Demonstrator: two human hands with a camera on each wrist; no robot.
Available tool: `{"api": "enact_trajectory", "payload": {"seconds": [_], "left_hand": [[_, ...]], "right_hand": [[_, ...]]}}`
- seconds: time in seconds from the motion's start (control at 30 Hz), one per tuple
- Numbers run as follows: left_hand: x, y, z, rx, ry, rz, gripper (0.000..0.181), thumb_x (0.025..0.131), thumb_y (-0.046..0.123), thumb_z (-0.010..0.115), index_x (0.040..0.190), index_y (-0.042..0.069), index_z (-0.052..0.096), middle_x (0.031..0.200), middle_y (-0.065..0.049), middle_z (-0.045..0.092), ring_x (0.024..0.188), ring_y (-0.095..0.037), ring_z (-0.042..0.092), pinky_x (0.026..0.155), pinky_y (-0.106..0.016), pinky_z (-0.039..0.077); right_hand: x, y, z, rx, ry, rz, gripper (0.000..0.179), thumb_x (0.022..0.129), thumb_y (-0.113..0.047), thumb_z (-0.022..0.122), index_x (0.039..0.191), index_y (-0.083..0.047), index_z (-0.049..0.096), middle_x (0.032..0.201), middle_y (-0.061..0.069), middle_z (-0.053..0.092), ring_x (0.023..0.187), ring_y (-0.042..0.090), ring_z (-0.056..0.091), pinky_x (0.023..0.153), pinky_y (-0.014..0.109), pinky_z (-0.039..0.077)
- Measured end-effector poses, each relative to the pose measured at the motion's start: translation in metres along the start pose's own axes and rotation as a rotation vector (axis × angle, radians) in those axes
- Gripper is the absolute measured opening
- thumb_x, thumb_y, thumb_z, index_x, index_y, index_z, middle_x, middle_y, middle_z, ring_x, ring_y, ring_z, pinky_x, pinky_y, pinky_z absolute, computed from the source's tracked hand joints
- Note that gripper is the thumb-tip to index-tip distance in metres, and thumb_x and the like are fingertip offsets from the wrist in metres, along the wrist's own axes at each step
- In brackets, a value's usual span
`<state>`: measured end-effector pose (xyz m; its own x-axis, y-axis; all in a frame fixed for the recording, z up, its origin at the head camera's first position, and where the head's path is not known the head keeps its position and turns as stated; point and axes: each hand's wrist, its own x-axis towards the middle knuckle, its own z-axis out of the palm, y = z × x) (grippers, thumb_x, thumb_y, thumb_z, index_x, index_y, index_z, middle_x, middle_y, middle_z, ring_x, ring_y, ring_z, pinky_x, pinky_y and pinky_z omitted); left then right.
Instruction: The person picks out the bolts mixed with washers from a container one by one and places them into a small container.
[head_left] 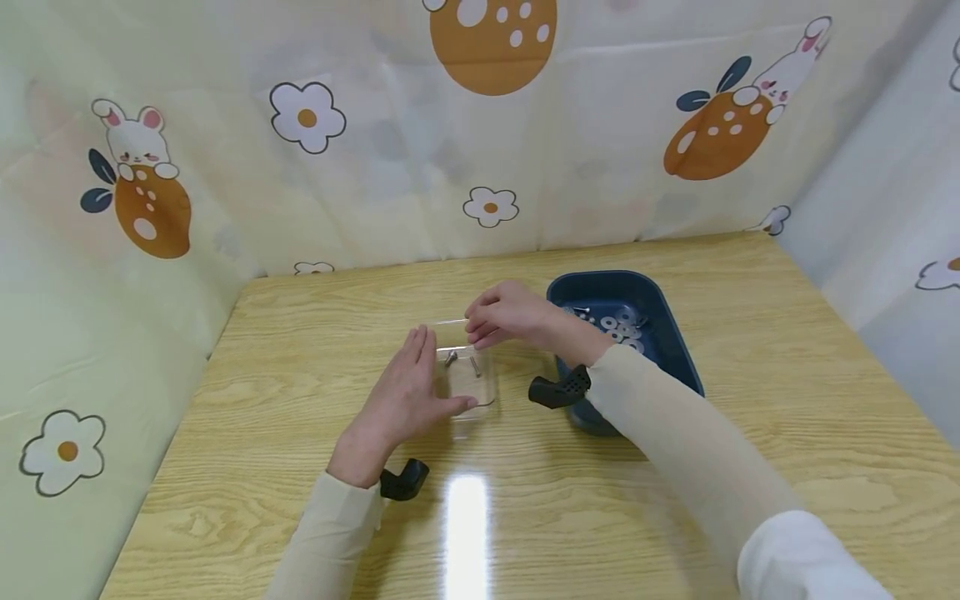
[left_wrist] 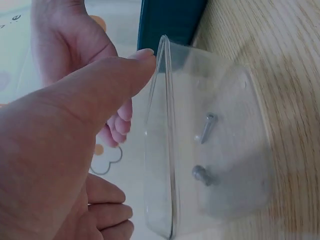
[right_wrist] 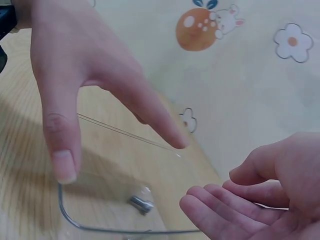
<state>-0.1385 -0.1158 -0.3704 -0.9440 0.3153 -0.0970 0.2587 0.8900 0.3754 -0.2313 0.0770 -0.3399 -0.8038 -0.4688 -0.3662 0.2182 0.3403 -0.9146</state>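
A small clear plastic box (head_left: 489, 390) stands on the wooden table with two metal screws inside. One screw (left_wrist: 208, 128) is slender, while the other screw (left_wrist: 202, 175) has a rounder head. My left hand (head_left: 405, 392) spans the box's left side with fairly straight fingers, its thumb touching the rim in the left wrist view. Over the far right corner of the box hovers my right hand (head_left: 517, 315). Its fingers are loosely bent, and in the right wrist view nothing shows between the right hand's fingertips (right_wrist: 189, 205).
To the right stands a dark blue tray (head_left: 678, 354) with several washers (head_left: 628, 332) and other small hardware, partly hidden by my right forearm. Patterned curtains (head_left: 390, 192) rise behind and beside the table (head_left: 285, 358). Each wrist carries a black device (head_left: 555, 390).
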Motion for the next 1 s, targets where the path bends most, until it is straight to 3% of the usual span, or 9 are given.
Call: {"api": "enact_trajectory", "payload": {"seconds": [0.2,0.37,0.8,1.0], "left_hand": [[0.003,0.009,-0.001,-0.023,0.016,0.023,0.117,0.081,0.061,0.073,0.157,-0.004,0.012,0.165,-0.022,0.010,0.155,-0.032,0.009,0.126,-0.043,0.016],[0.007,0.018,-0.002,-0.027,0.016,0.045,0.116,0.081,0.061,0.072,0.157,-0.002,0.012,0.166,-0.020,0.010,0.155,-0.030,0.009,0.126,-0.042,0.015],[0.020,0.040,-0.001,0.004,0.008,0.095,0.115,0.082,0.065,0.069,0.158,-0.001,0.013,0.167,-0.017,0.009,0.155,-0.027,0.008,0.126,-0.041,0.016],[0.025,0.049,0.003,0.008,-0.011,0.108,0.116,0.081,0.067,0.068,0.158,0.001,0.012,0.167,-0.015,0.008,0.155,-0.026,0.007,0.126,-0.039,0.016]], "right_hand": [[-0.008,0.002,-0.018,0.055,0.019,-0.009,0.034,0.102,-0.007,0.051,0.132,0.008,0.053,0.118,0.025,0.065,0.111,0.038,0.066,0.092,0.040,0.058],[-0.015,0.006,-0.035,0.087,0.037,0.002,0.036,0.104,-0.013,0.048,0.135,0.007,0.052,0.125,0.025,0.062,0.115,0.037,0.065,0.093,0.039,0.057],[-0.030,0.020,-0.075,0.110,0.115,0.011,0.040,0.104,-0.013,0.047,0.138,0.007,0.048,0.118,0.019,0.063,0.105,0.025,0.070,0.098,0.040,0.055],[-0.038,0.033,-0.090,0.087,0.131,0.017,0.040,0.105,-0.011,0.044,0.139,0.010,0.045,0.123,0.024,0.059,0.100,0.021,0.070,0.097,0.039,0.056]]}}
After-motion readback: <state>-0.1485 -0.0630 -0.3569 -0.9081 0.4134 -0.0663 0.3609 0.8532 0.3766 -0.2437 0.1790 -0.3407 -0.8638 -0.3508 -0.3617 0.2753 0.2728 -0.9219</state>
